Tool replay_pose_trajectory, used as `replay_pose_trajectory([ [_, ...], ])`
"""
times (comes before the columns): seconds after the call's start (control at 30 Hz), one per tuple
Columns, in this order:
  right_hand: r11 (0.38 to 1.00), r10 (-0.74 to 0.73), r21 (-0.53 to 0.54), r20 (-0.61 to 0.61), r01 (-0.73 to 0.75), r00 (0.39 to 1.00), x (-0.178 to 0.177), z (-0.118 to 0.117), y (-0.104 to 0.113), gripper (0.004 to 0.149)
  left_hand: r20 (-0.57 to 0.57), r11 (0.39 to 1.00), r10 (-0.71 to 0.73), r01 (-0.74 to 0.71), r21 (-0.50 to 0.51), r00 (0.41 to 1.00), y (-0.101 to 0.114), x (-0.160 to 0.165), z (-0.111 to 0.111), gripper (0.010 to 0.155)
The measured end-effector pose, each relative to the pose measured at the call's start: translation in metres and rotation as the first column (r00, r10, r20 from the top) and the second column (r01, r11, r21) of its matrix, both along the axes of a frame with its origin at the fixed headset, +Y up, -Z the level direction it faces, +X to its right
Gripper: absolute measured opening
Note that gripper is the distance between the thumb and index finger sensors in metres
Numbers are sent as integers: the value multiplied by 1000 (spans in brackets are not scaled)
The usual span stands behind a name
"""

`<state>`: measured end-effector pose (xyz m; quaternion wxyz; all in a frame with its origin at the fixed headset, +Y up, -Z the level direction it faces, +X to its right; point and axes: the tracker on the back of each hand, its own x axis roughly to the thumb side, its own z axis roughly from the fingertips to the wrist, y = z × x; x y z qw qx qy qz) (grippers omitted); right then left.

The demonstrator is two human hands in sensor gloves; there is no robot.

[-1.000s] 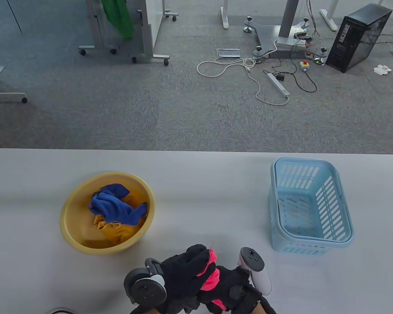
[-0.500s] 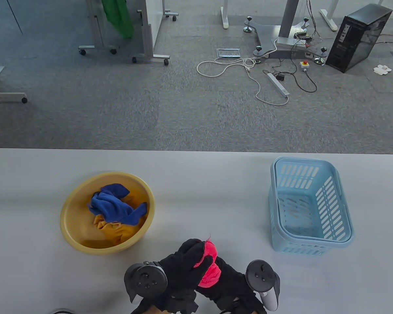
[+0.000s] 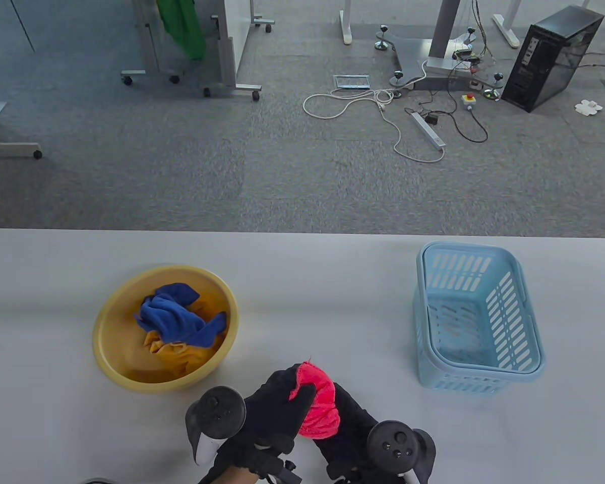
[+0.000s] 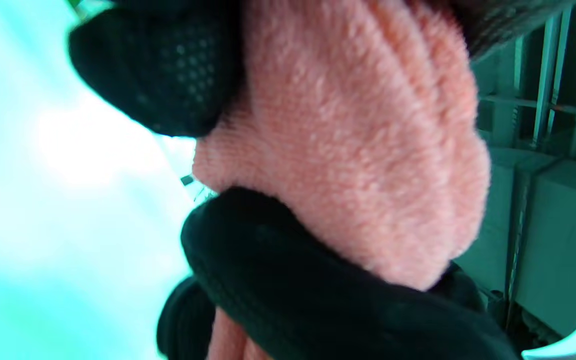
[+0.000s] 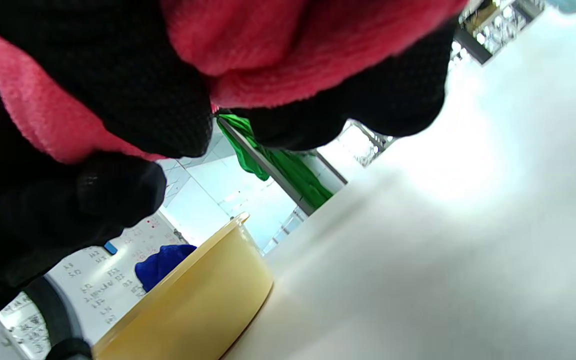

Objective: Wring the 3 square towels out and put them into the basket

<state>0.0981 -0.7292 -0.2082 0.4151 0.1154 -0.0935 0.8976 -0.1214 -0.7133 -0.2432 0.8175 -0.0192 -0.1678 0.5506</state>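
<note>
At the near edge of the bench (image 3: 333,282) both hands clench one bunched pink towel (image 3: 318,403). The left hand (image 3: 275,411) wraps its fingers over the towel's left side; the right hand (image 3: 350,428) grips it from the lower right. The towel sits between the two gloves, above the bench.

The table view shows only the backs of the gloves and the two trackers. The left wrist view fills in the grip: gloved fingers (image 4: 168,65) curl across the fuzzy pink pile, which looks paler here. The right wrist view shows the towel bulging out between that hand's fingers (image 5: 133,80), with the bench surface below it.

Further back on the left stands a yellow bowl (image 3: 112,317) holding a blue towel (image 3: 174,312) on top of a yellow towel (image 3: 176,355). The right wrist view catches the bowl's outer wall from low down, with the blue towel peeking over its rim, and behind it a white board with small writing too blurred to read.

On the right of the bench, well apart from the hands, stands the light blue basket (image 3: 522,322).

Beyond the bench lie carpet, a white cable (image 3: 363,103) and a black computer case (image 3: 552,55); no label on it is legible.
</note>
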Motion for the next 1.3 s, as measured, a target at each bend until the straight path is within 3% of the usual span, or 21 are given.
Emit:
replay_pose_trajectory([
  [0.2,990,114,78,63,-119,991,0,4,12,77,20,993,32,-30,-112,999,-6,-2,-3,66],
  [0.3,976,188,95,99,-197,977,-3,6,18,78,-46,997,-11,7,-72,999,-4,-3,-2,66],
  [0.47,928,320,153,143,-340,937,-3,9,34,79,-49,991,16,-22,-129,999,-6,-4,-2,70],
  [0.57,884,404,175,182,-433,897,1,10,47,79,5,993,119,-119,-9,993,-6,-2,-3,69],
  [0.73,868,444,126,235,-480,865,14,9,71,81,45,982,176,-179,64,983,-1,-5,-2,71],
  [1.07,889,417,31,357,-457,836,56,7,122,86,-22,973,-102,105,207,995,4,-14,4,73],
  [1.17,909,382,5,395,-418,836,67,4,135,90,-29,964,-164,166,209,986,4,-13,3,74],
  [1.23,926,343,-8,434,-376,833,75,0,140,103,-33,955,-217,219,200,976,3,-13,3,77],
  [1.3,938,320,-35,463,-344,826,82,-6,145,106,-38,947,-262,265,180,964,2,-12,3,79],
])
